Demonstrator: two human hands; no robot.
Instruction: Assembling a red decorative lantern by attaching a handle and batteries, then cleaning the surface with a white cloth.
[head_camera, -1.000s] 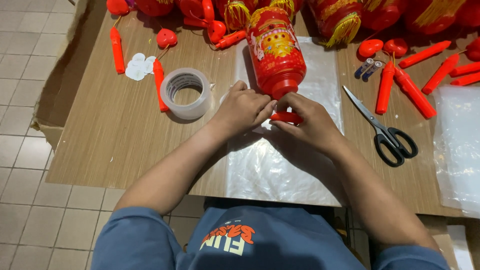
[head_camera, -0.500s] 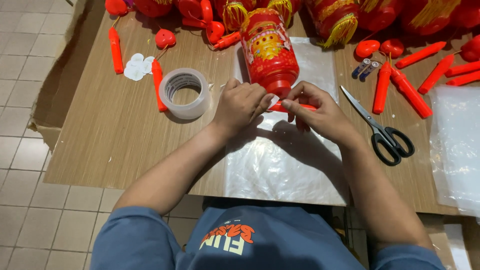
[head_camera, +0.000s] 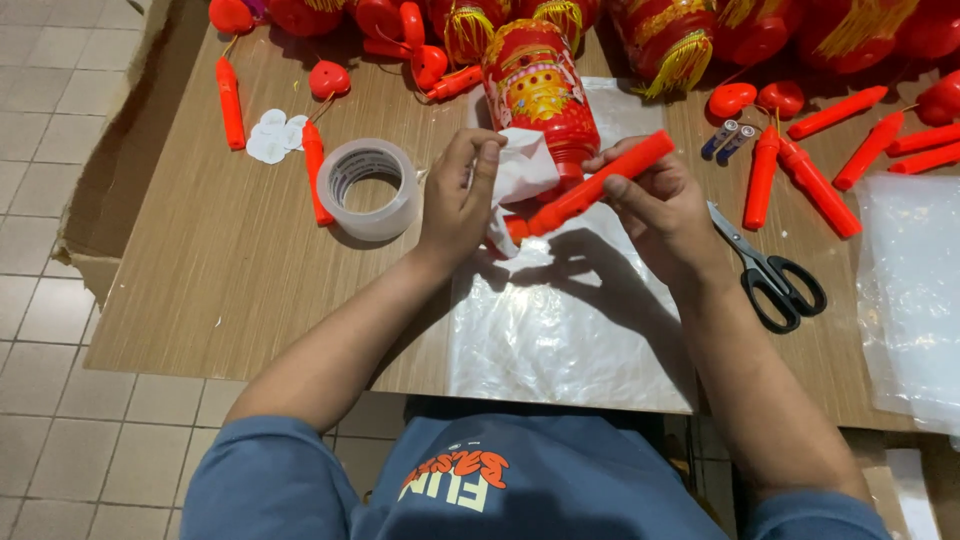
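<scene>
Both hands have lifted off the clear plastic sheet since half a second ago, and the long orange-red plastic stick (head_camera: 590, 190), then mostly hidden under them, now shows nearly full length. Right hand (head_camera: 655, 205) holds the stick at its upper end, fingers closed around it; stick runs from 8 o'clock to 2 o'clock, low end toward the left hand. Left hand (head_camera: 460, 195) pinches a crumpled white piece of paper or thin plastic (head_camera: 522, 172), fingers clamped on its edge. The white piece touches the lower end of the stick; whether it wraps that end cannot be told from this view.

Red cylindrical lantern with gold printed panel (head_camera: 540, 90) lies on the wooden desk (head_camera: 200, 280) at 12 o'clock from the hands, its base just behind the white piece. Clear plastic sheet (head_camera: 570, 330) lies flat on the desk under the hands, at 6 o'clock from them.

Roll of clear packing tape (head_camera: 368, 188) sits at 9 o'clock from the left hand, near but apart. Black-handled scissors (head_camera: 765, 270) lie at 4 o'clock from the right hand, just beside the wrist. More loose orange-red sticks (head_camera: 800, 185) lie at 3 o'clock, with two small batteries (head_camera: 725, 140) near them. More red lanterns with gold tassels (head_camera: 690, 45) line the far edge of the desk.
</scene>
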